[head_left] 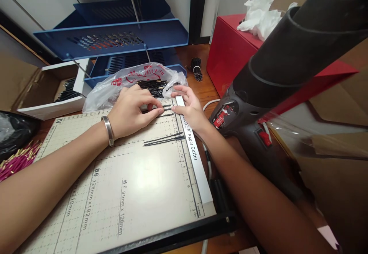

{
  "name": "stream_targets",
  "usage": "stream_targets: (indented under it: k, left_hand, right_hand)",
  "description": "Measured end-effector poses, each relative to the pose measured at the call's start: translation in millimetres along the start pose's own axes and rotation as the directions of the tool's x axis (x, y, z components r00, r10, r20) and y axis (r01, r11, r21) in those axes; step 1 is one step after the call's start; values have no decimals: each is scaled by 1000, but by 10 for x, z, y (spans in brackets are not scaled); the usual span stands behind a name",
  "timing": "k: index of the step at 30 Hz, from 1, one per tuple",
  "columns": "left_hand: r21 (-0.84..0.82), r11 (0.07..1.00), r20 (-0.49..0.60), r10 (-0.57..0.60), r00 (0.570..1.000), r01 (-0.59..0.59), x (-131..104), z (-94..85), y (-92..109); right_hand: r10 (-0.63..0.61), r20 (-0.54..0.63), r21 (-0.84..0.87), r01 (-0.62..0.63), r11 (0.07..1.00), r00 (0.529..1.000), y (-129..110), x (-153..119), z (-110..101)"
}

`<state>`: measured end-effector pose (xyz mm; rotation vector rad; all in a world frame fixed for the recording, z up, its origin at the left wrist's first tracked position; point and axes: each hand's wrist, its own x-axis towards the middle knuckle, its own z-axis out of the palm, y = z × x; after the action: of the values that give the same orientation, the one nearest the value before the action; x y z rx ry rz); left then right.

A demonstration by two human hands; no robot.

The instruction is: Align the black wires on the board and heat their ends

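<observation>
A cream paper cutter board (138, 185), printed with a grid and size marks, lies in front of me. My left hand (133, 108), with a silver bracelet at the wrist, is over its far part, thumb and forefinger closed on thin black cords (167, 109). My right hand (191, 106) bends over the far end of the white ruler strip (193, 148), thumb near the cord ends and fingers apart. Several more black cords (163, 140) lie on the board, their right ends at the strip. Fingers partly hide the far cords.
Behind the board, a clear plastic bag (109, 89) holds many black cords. A tied black bundle (196, 69) lies near a red box (227, 47). At left are a white carton (51, 106) and magenta cords (17, 164). A large black tool (270, 62) rises at right.
</observation>
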<state>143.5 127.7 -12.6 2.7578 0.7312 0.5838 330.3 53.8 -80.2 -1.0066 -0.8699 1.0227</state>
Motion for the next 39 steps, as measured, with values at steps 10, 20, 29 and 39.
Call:
stream_targets:
  k: [10,20,29,39]
  left_hand:
    - [21,1000,16,1,1000,-1,2,-8,0]
    - [42,999,13,-10,1000,10,5,-29,1]
    - [55,998,29,13,999,-15,1,-22,-10]
    - [45,999,33,7,999,-9,2,-21,7]
  right_hand:
    - [-46,-4,1,46,999,999,27,6,10]
    - [-49,-14,9,49,999,999,30,4,12]
    - [-47,1,-29,47,998,999,4,-15,9]
    - [-47,19,3,47,999,999,-15,-18,1]
